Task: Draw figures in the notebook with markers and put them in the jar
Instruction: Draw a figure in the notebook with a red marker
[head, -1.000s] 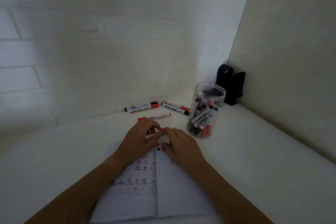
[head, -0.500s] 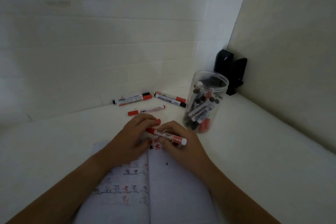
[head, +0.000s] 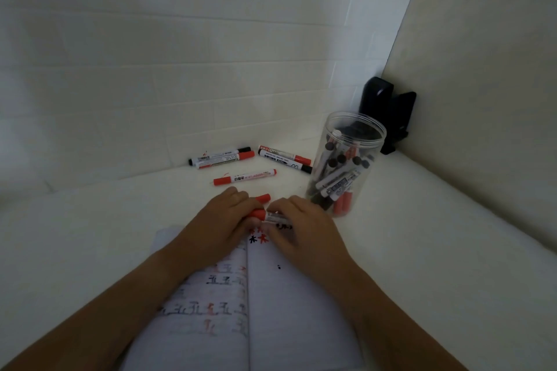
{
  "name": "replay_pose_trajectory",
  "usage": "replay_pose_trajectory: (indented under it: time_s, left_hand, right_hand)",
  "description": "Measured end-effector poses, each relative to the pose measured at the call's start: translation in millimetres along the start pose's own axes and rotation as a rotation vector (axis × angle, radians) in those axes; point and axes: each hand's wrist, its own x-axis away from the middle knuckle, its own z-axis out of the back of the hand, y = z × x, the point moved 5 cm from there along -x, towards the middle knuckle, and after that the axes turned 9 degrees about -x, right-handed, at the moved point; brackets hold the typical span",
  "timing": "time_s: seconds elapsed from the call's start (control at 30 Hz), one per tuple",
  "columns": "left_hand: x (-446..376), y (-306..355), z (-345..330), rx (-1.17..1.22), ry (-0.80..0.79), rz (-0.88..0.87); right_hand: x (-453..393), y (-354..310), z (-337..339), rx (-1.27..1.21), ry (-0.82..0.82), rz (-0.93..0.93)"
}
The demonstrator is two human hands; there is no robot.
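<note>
An open notebook (head: pixel 271 295) with red and black figures lies in front of me. Above its top edge, my right hand (head: pixel 301 229) grips the white barrel of a red marker (head: pixel 272 216), whose red end points left. My left hand (head: pixel 223 220) pinches a red cap (head: pixel 262 198) just above that end. A clear plastic jar (head: pixel 346 166) stands open to the right of my hands and holds several markers.
A single red marker (head: pixel 244 177) lies just beyond my hands. Two pairs of markers (head: pixel 221 157) (head: pixel 284 158) lie near the tiled back wall. A black object (head: pixel 385 111) stands in the corner behind the jar, and the side wall closes off the right.
A second ago my hands were joined over the marker. They then drew slightly apart, with a red cap in the left and the barrel in the right. The view has tilted a little.
</note>
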Motion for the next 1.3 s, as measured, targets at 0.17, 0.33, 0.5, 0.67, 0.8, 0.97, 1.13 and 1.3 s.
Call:
replay_pose_trajectory:
  time_s: [0.17,0.33,0.5,0.67,0.8,0.97,1.13,1.3]
  left_hand:
    - [3.4,-0.3,0.8,0.026,-0.036,0.01]
    - [3.3,1.2,-5.1,-0.005,-0.079,0.015]
    - [4.3,1.3,-3.3,0.071,-0.069,0.012]
    - [2.6,-1.3,-5.6,0.083,-0.086,0.018]
    - [2.4,0.7,-3.6,0.091,-0.077,-0.002]
    - [4.7,-1.6,-1.9,0.065,-0.04,0.006]
    - [1.8,-4.3,2.8,0.074,-0.015,0.118]
    - [3.6,-17.1,-1.0,-0.03,-0.001,0.213]
  right_hand:
    - [2.2,-12.2,-15.6,0.131,-0.067,0.041]
    - [6.9,-8.8,-16.9,0.344,-0.009,0.162]
    - [7.7,-5.0,-22.5,0.295,-0.072,0.079]
    - [9.5,-7.8,-23.4,0.272,-0.146,0.013]
    - [8.8,-11.4,-21.2,0.288,-0.147,0.002]
    - [12.5,-2.9,-23.2,0.319,-0.139,-0.032]
    - [7.8,-2.1,-15.2,0.226,-0.114,-0.147]
    - [8.7,4.0,1.2,-0.064,-0.025,-0.272]
